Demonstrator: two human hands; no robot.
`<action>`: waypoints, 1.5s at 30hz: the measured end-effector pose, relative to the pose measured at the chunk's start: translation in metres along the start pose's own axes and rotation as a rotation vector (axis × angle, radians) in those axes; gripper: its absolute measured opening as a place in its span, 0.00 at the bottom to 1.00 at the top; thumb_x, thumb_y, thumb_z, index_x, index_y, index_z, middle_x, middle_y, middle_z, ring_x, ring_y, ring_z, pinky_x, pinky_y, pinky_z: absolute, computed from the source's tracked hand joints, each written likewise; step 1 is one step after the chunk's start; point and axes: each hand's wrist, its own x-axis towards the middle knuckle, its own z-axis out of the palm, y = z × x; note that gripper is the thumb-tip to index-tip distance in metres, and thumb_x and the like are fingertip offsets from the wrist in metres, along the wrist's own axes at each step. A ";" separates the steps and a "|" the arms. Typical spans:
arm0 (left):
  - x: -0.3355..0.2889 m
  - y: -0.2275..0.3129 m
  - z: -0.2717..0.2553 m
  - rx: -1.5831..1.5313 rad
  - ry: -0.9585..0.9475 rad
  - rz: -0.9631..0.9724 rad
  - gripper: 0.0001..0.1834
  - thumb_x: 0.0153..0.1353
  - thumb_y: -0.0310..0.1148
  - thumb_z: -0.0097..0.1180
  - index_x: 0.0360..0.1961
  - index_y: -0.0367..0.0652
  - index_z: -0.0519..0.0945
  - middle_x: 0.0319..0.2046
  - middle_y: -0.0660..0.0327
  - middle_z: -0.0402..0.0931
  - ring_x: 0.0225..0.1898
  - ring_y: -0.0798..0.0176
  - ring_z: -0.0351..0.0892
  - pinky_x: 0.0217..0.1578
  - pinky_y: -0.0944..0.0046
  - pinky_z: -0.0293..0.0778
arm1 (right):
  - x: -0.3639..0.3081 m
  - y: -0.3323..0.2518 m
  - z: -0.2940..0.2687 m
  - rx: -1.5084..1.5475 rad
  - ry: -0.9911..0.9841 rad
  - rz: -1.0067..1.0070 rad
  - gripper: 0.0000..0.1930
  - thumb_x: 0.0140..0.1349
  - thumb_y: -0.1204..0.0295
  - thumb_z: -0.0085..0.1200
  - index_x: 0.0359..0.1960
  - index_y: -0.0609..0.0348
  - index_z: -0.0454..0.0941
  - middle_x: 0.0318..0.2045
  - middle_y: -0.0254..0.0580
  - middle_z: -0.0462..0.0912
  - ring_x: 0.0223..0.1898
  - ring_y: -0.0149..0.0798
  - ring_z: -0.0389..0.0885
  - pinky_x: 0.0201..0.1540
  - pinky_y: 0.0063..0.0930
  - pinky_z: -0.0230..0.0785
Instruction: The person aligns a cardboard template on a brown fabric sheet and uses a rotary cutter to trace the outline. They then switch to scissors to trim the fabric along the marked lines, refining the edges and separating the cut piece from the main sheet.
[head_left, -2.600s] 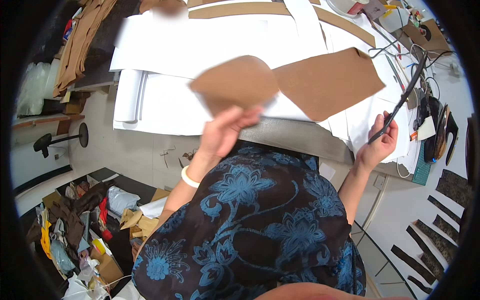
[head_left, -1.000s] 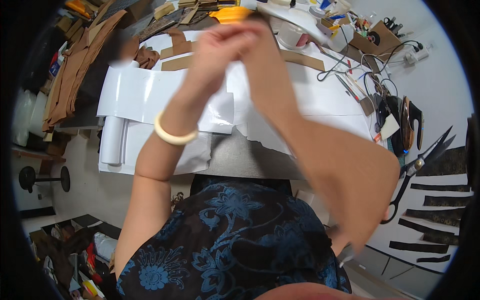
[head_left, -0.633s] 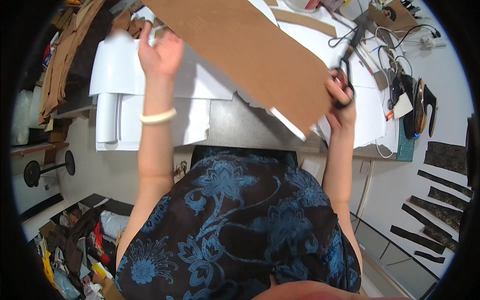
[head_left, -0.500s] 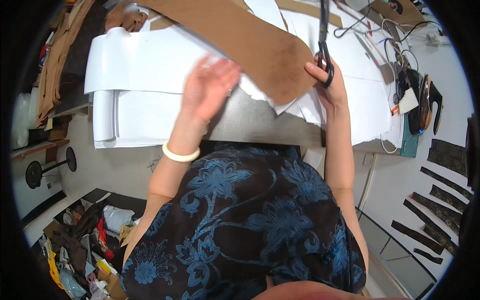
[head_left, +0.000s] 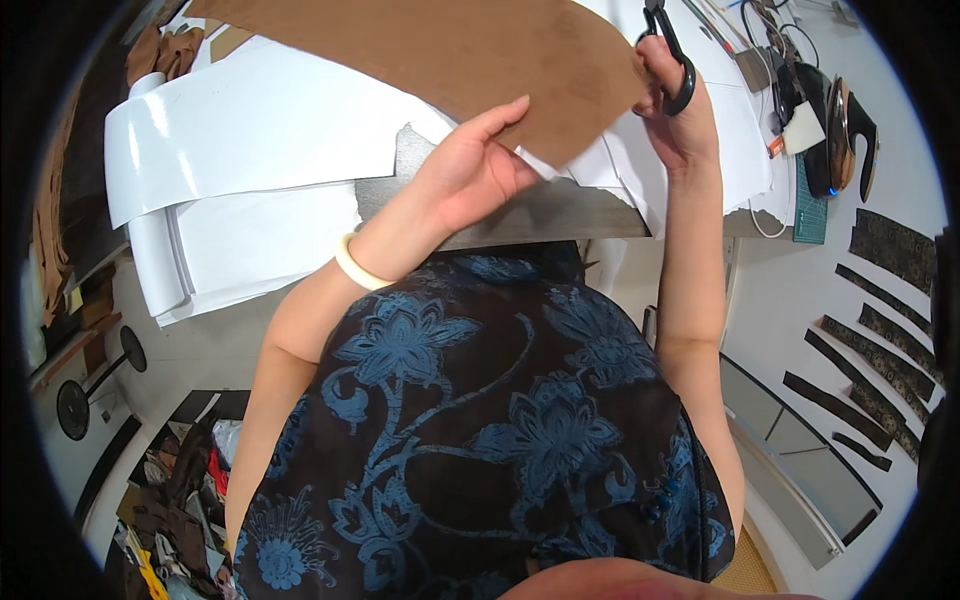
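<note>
A long brown sheet (head_left: 450, 55), fabric or leather by its look, stretches over the far part of the table and tapers to a rounded corner near me. My left hand (head_left: 472, 172) has it by the near edge, thumb on top and the other fingers underneath. At its right edge is my right hand (head_left: 685, 125), closed, with fingers at the sheet's border. Black-handled scissors (head_left: 686, 80) hang on that same hand by a handle loop. Their blades run out past the upper edge of the picture.
White paper (head_left: 260, 120) lies curled at the left, over a paper roll (head_left: 160, 260). Bare grey tabletop (head_left: 590, 215) shows along the near edge. An iron (head_left: 845, 135) and cables stand at the right. Dark patterned strips (head_left: 850, 375) hang on the right wall. A scrap heap (head_left: 180, 490) fills the lower left.
My left hand has moved right and taken the sheet's near edge. The sheet has shifted a little in view, and the scissors have tilted in my right hand.
</note>
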 end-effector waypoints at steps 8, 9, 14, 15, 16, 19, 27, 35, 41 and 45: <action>0.009 0.005 -0.017 0.076 -0.056 0.058 0.20 0.79 0.33 0.52 0.66 0.36 0.72 0.61 0.53 0.80 0.62 0.55 0.82 0.62 0.51 0.82 | -0.147 -0.032 -0.091 -0.715 0.344 -0.114 0.24 0.60 0.68 0.74 0.54 0.68 0.83 0.34 0.30 0.84 0.32 0.21 0.77 0.35 0.14 0.65; 0.006 0.006 -0.014 0.069 -0.093 0.060 0.19 0.78 0.33 0.53 0.65 0.35 0.74 0.59 0.53 0.81 0.60 0.56 0.83 0.60 0.53 0.82 | -0.167 -0.040 -0.096 -0.636 0.290 -0.041 0.27 0.57 0.64 0.76 0.53 0.69 0.83 0.33 0.30 0.83 0.32 0.22 0.77 0.35 0.15 0.65; -0.001 0.016 -0.020 0.258 -0.039 0.124 0.16 0.77 0.28 0.54 0.62 0.34 0.77 0.59 0.53 0.82 0.59 0.58 0.82 0.61 0.53 0.80 | -0.225 -0.059 -0.098 -0.481 0.099 0.321 0.33 0.50 0.58 0.79 0.50 0.74 0.85 0.25 0.29 0.78 0.26 0.22 0.72 0.28 0.17 0.59; -0.001 0.019 -0.024 0.289 -0.051 0.128 0.17 0.76 0.27 0.55 0.62 0.34 0.77 0.59 0.53 0.81 0.59 0.58 0.82 0.62 0.53 0.80 | -0.229 -0.058 -0.101 -0.467 0.088 0.375 0.32 0.50 0.58 0.80 0.50 0.73 0.85 0.25 0.28 0.78 0.26 0.21 0.71 0.27 0.16 0.58; -0.002 0.020 -0.027 0.319 -0.062 0.133 0.17 0.75 0.26 0.56 0.62 0.34 0.77 0.59 0.53 0.81 0.60 0.58 0.82 0.62 0.53 0.80 | -0.232 -0.058 -0.103 -0.453 0.075 0.430 0.32 0.50 0.59 0.81 0.50 0.73 0.85 0.25 0.27 0.77 0.25 0.21 0.71 0.27 0.16 0.57; -0.005 0.018 -0.026 0.311 -0.052 0.128 0.16 0.75 0.25 0.56 0.61 0.33 0.78 0.59 0.52 0.81 0.60 0.58 0.82 0.63 0.53 0.79 | -0.223 -0.050 -0.093 -0.451 0.022 0.528 0.30 0.50 0.60 0.81 0.49 0.71 0.86 0.25 0.24 0.76 0.24 0.18 0.68 0.26 0.16 0.54; -0.003 0.018 -0.031 0.287 -0.113 0.120 0.14 0.75 0.26 0.56 0.58 0.33 0.81 0.57 0.53 0.83 0.59 0.58 0.82 0.61 0.54 0.80 | -0.189 -0.018 -0.079 -0.352 -0.067 0.575 0.28 0.52 0.60 0.80 0.50 0.68 0.87 0.25 0.20 0.75 0.23 0.15 0.66 0.26 0.13 0.52; 0.000 0.019 -0.034 0.294 -0.083 0.092 0.12 0.74 0.26 0.56 0.55 0.33 0.82 0.53 0.54 0.84 0.54 0.59 0.84 0.59 0.54 0.80 | -0.172 -0.010 -0.080 -0.269 -0.137 0.581 0.27 0.54 0.65 0.79 0.51 0.70 0.87 0.27 0.22 0.78 0.26 0.15 0.68 0.26 0.12 0.54; 0.002 0.017 -0.035 0.313 -0.059 0.082 0.13 0.74 0.26 0.57 0.55 0.32 0.82 0.52 0.54 0.85 0.54 0.60 0.84 0.59 0.56 0.80 | -0.169 -0.011 -0.078 -0.277 -0.144 0.592 0.26 0.54 0.68 0.78 0.51 0.71 0.87 0.26 0.22 0.78 0.25 0.15 0.68 0.26 0.12 0.53; 0.003 0.015 -0.029 0.294 -0.051 0.101 0.13 0.72 0.27 0.61 0.54 0.31 0.83 0.49 0.54 0.86 0.50 0.61 0.86 0.55 0.59 0.81 | -0.168 -0.010 -0.079 -0.285 -0.146 0.596 0.25 0.55 0.68 0.78 0.52 0.71 0.86 0.25 0.21 0.77 0.24 0.15 0.66 0.25 0.12 0.50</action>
